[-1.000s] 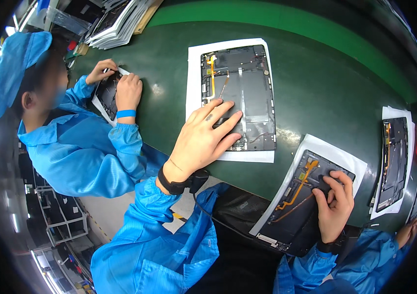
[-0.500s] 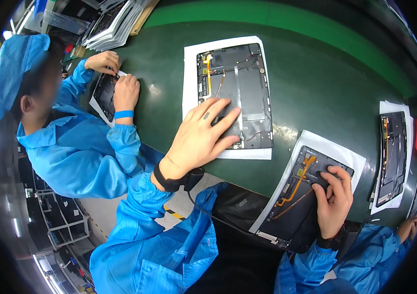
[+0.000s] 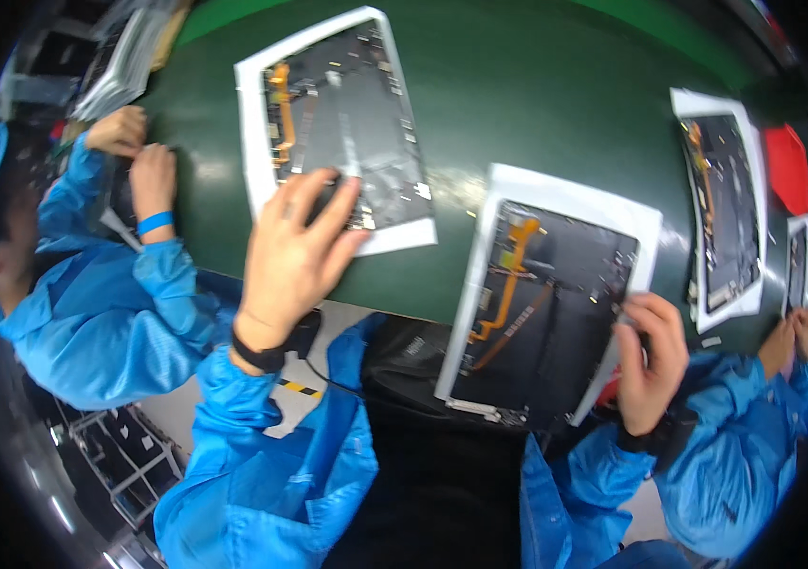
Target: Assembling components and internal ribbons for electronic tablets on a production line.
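My left hand [image 3: 295, 247] lies with fingers spread over the lower left part of a black tablet back housing [image 3: 376, 123], which rests on a white sheet [image 3: 252, 142]. A second tablet back housing [image 3: 565, 322] lies at the near table edge on its own white sheet [image 3: 579, 194]. An orange flex cable [image 3: 508, 294] and a thin brown strip [image 3: 518, 327] run along its left side. My right hand [image 3: 651, 356] is at the right edge of this housing, thumb and fingertips closed on the edge. Some blur hides how firm the contact is.
Another tablet housing [image 3: 731, 209] on white paper stands at the right, beside a red object [image 3: 788, 171]. A co-worker [image 3: 101, 284] in blue works at the left; another's hands [image 3: 793, 337] show at the right. Stacked sheets [image 3: 124, 62] sit at the far left.
The whole view has shifted and tilted. My right hand has gone from above the near housing to its right edge. My left hand remains on the other housing.
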Tool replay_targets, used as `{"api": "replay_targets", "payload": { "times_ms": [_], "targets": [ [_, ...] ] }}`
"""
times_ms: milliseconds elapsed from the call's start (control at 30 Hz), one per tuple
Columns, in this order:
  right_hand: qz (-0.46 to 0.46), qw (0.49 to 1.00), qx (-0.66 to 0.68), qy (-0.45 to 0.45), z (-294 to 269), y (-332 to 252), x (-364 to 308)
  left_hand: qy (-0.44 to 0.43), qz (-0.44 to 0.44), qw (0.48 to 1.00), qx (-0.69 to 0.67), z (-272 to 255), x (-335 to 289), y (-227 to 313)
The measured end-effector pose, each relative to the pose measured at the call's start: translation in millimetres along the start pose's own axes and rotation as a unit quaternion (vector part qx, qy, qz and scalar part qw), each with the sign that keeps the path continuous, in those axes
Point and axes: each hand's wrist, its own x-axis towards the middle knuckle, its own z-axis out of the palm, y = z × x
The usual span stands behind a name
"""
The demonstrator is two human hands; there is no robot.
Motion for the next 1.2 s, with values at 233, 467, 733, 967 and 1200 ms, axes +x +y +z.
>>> {"api": "replay_targets", "payload": {
  "times_ms": [233,467,733,967,1200],
  "targets": [
    [-0.045,0.998,-0.037,-0.015,14.5,9.7,-7.0,0.005,0.02,1.0,0.022,-0.3,-13.0,-11.1],
    [-0.079,0.992,-0.093,0.009,22.4,-5.6,0.1,0.114,-0.013,0.993,-0.031,0.2,-9.6,35.2],
    [-0.093,0.99,-0.104,-0.017,51.2,-19.1,-8.4,-0.308,-0.211,0.684,-0.627,7.1,1.6,134.3],
    [-0.07,0.989,-0.132,-0.003,55.2,-24.4,-7.0,-0.285,-0.162,0.721,-0.611,13.4,4.5,135.1],
    [-0.053,0.988,-0.131,-0.064,45.0,-29.8,23.2,-0.282,-0.145,0.727,-0.609,14.6,1.5,133.5]
  ]
}}
